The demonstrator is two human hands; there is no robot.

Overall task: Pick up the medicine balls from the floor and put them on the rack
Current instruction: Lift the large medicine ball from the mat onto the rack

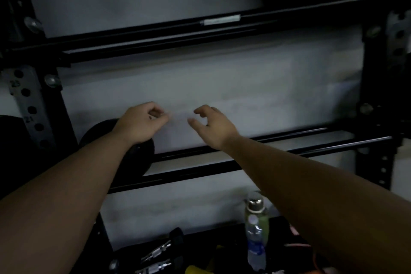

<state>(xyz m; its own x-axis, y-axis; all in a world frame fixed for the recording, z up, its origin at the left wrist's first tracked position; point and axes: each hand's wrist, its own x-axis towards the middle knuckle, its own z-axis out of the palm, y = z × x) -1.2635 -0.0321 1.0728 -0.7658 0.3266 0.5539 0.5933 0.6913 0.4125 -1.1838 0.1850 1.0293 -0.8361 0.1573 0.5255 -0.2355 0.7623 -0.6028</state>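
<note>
A black medicine ball (142, 158) rests on the lower rails of the black rack (289, 138), at its left end, partly hidden by my left forearm. My left hand (142, 123) hovers just above and right of the ball, fingers loosely curled, holding nothing. My right hand (212, 125) is level with it further right, above the bare rails, fingers apart and empty. An upper pair of rails (155, 38) crosses the top of the view with nothing on it.
Perforated black uprights stand at the left (29, 104) and right (375, 87). A white wall lies behind the rack. Below, a shelf holds two bottles (255, 229), metal clips (155, 253) and dark gear. The light is dim.
</note>
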